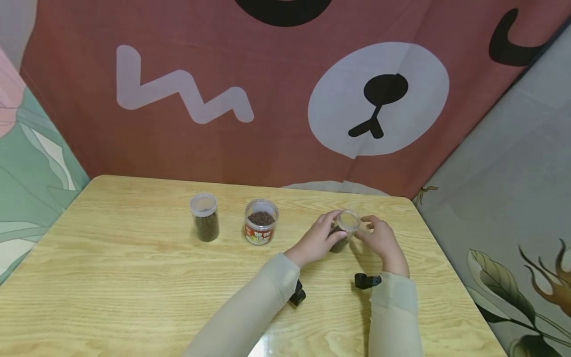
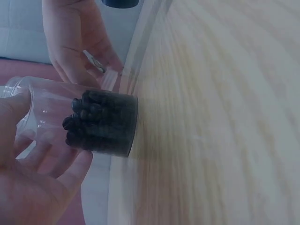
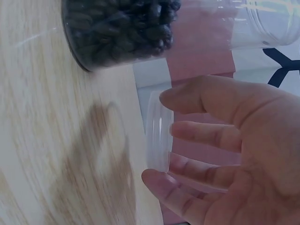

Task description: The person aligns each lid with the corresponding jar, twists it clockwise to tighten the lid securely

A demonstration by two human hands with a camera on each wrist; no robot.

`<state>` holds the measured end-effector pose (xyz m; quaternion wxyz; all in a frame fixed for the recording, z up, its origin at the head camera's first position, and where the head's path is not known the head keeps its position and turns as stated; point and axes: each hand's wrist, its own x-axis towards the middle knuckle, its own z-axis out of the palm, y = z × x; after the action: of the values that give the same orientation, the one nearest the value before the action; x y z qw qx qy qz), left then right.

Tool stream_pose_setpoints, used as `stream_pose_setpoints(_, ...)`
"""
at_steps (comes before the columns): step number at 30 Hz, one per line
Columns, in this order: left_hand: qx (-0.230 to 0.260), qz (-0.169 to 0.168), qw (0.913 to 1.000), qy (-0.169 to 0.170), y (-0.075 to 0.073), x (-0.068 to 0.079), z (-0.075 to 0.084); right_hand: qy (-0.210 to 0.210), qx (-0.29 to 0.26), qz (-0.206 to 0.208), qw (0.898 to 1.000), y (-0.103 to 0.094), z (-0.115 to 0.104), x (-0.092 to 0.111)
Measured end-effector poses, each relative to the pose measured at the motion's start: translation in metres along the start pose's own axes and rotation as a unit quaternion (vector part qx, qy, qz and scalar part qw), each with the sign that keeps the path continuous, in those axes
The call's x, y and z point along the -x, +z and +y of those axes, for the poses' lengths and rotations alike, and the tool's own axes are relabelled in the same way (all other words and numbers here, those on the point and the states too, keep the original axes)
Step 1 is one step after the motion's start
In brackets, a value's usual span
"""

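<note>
An open clear plastic jar [image 1: 341,244] stands at the right of the table. Dark bean-like pieces [image 2: 105,122] fill roughly its lower half. My left hand [image 1: 315,239] grips the upper part, thumb on one side and fingers on the other. In the right wrist view my right hand [image 3: 253,136] pinches a round translucent lid [image 3: 159,133] by its edge, between thumb and fingers. That lid is off the jar, held low beside it and close over the table; the head view largely hides it behind the hand.
On the wooden table [image 1: 134,277], to the left, stand a jar with a whitish top [image 1: 206,225] holding dark contents and a labelled jar [image 1: 259,233] with brown crumbly bits. A patterned cloth [image 1: 276,148] rises behind the table. Black wrist devices [image 1: 368,281] sit by the cuffs.
</note>
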<state>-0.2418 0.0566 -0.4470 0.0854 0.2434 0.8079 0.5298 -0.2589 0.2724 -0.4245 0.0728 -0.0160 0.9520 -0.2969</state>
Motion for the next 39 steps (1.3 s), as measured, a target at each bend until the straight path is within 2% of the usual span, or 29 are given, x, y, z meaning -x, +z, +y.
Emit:
stream_pose_setpoints(7,0.001,-0.004,1.0,0.0,-0.003,0.005,0.001,0.011,-0.014,0.023,1.0,-0.002,-0.004,0.002)
stream_pose_setpoints(17,0.004,-0.018,0.9998,0.008,-0.011,0.013,0.0,-0.009,-0.015,0.074,0.997,-0.006,-0.011,0.002)
stream_pose_setpoints(28,-0.002,-0.026,0.9996,0.009,-0.017,0.021,-0.005,-0.048,-0.031,0.08,0.995,-0.004,-0.016,0.003)
stream_pose_setpoints(39,0.0,-0.035,0.9992,0.018,-0.021,0.024,-0.007,-0.057,-0.061,0.108,0.991,-0.001,-0.015,0.004)
